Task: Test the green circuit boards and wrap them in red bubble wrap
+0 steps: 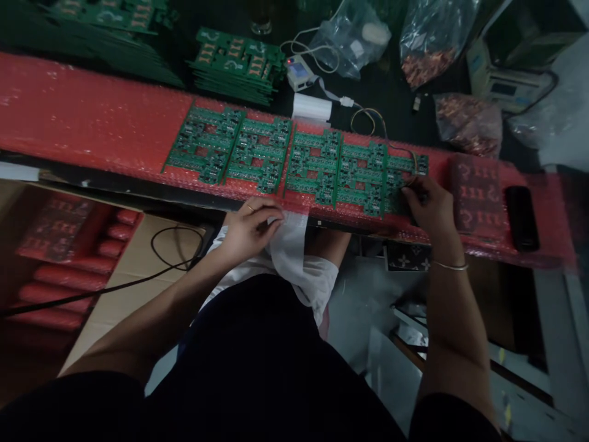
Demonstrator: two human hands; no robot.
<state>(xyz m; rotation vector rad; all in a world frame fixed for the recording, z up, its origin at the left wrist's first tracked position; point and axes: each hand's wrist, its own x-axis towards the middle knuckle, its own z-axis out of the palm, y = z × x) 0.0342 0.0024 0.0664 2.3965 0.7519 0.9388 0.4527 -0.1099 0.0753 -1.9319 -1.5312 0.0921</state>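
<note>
A row of several green circuit boards (pixel 315 169) lies on red bubble wrap (pixel 92 107) along the table. At the row's right end, my right hand (pixel 430 205) is closed in a pinch on the end of a thin cable (pixel 405 149), over the last board (pixel 396 178). The cable's tip is hidden by my fingers. My left hand (pixel 253 230) is at the table's front edge, below the middle boards, its fingers curled and thumb against them. Whether it holds anything I cannot make out. Beside it a whitish translucent strip (pixel 289 242) hangs from the edge.
Stacks of green boards (pixel 239 64) stand behind. A small white box with a red light (pixel 300 72) joins the cable. Bags of copper-coloured parts (pixel 427 64) lie back right. A red-wrapped bundle (pixel 476 193) and black object (pixel 522 218) lie right. A carton (pixel 115 294) stands lower left.
</note>
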